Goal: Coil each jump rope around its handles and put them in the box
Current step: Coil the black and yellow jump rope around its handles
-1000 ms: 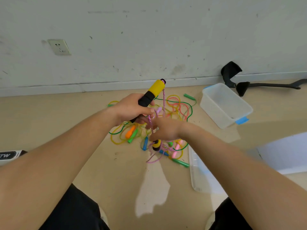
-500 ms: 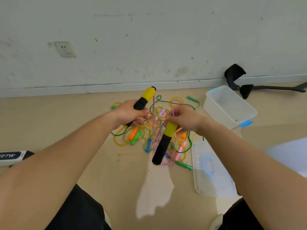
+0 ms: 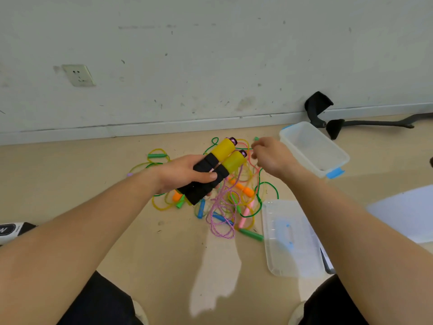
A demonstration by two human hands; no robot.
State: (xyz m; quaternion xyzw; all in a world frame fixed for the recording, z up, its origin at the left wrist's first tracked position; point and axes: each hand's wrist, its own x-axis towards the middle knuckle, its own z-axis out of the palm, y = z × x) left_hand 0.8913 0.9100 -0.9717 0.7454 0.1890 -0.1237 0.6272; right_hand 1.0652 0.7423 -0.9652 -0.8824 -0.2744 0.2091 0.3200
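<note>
Left hand (image 3: 184, 173) grips both yellow-and-black handles (image 3: 225, 158) side by side above the floor tangle, and their pink rope (image 3: 222, 207) trails loose to the floor. Right hand (image 3: 269, 156) hovers beside the handle tops, fingers curled; whether it pinches rope cannot be told. Wind snug, even turns with the handles parallel; the open box (image 3: 304, 160) stands near, to the right.

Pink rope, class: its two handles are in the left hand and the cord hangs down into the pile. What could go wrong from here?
1. The pink rope loops through the pile of other ropes; winding it may drag them up or knot.
2. The left hand alone grips both handles; a snagged cord could tug one loose.
</note>
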